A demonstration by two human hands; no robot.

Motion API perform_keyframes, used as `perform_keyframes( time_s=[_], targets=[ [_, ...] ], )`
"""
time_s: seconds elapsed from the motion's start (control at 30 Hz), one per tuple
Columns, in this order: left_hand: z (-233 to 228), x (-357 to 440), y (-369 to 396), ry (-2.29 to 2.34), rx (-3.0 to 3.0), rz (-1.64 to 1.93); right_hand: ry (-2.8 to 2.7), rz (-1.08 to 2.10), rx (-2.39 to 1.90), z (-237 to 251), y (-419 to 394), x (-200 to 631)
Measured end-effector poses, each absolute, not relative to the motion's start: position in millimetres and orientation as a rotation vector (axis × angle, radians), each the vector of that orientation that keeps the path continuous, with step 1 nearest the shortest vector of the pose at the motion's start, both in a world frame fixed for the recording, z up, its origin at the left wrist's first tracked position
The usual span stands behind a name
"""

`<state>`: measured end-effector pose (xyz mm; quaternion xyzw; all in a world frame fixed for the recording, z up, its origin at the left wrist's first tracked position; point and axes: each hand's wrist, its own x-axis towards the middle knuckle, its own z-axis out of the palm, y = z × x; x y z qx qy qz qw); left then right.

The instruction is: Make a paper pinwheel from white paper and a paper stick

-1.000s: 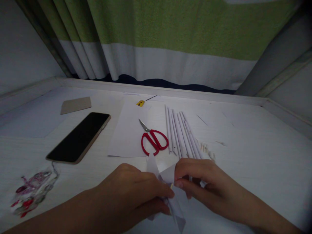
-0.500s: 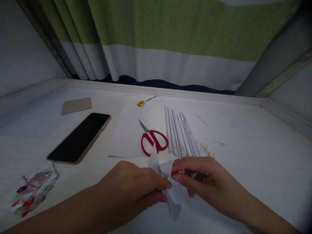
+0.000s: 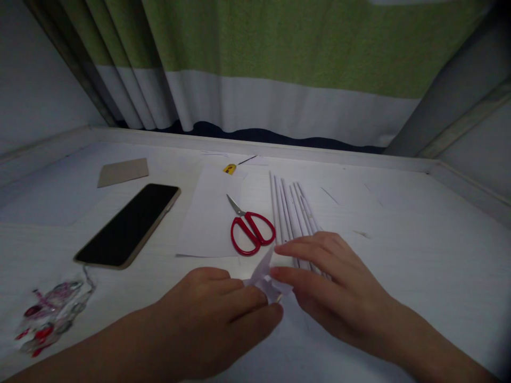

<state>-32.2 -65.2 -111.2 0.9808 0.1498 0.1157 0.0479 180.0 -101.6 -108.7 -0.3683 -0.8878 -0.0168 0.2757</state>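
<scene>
Both hands low at the near edge of the tabletop [image 3: 419, 239]. Left hand [image 3: 215, 314] has its grip clamped on a small folded piece of white paper [image 3: 265, 276], fingers curled over it. Right hand [image 3: 331, 282] lies flatter, fingers stretched, tips touching the same paper; cannot tell if it pinches. Just beyond: red-handled scissors [image 3: 251, 231] beside a row of rolled paper sticks [image 3: 289, 210]. Phone [image 3: 130, 223] well left, face up.

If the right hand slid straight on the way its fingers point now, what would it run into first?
The right hand points left and slightly away, fingertips already on the small folded paper that the left hand also holds. Past that paper, probably the red scissors, though depth is hard to judge.
</scene>
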Motion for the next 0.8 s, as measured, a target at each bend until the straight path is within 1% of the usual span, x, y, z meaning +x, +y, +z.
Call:
perform_keyframes(
  time_s=[0.1, 0.23, 0.37, 0.63, 0.8],
  targets=[
    [-114.5, -33.1, -62.6, 0.418, 2.925, 0.391, -2.357, -0.158, -0.86, -118.0, -99.2, 182.1],
    [-113.8, -35.2, -59.8, 0.39, 2.826, 0.473, -2.386, -0.213, -0.792, -119.1, -100.8, 181.7],
    [-106.6, -36.4, -58.7, 0.437, 2.662, 0.354, -2.436, -0.301, -0.745, -110.7, -102.9, 176.9],
    [-95.7, -33.8, -54.2, 0.535, 2.278, 0.202, -2.513, -0.272, -0.72, -114.4, -108.1, 172.7],
    [-91.6, -34.8, -49.6, 0.615, 2.068, 0.016, -2.585, -0.356, -0.645, -113.3, -110.1, 171.8]
  ],
)
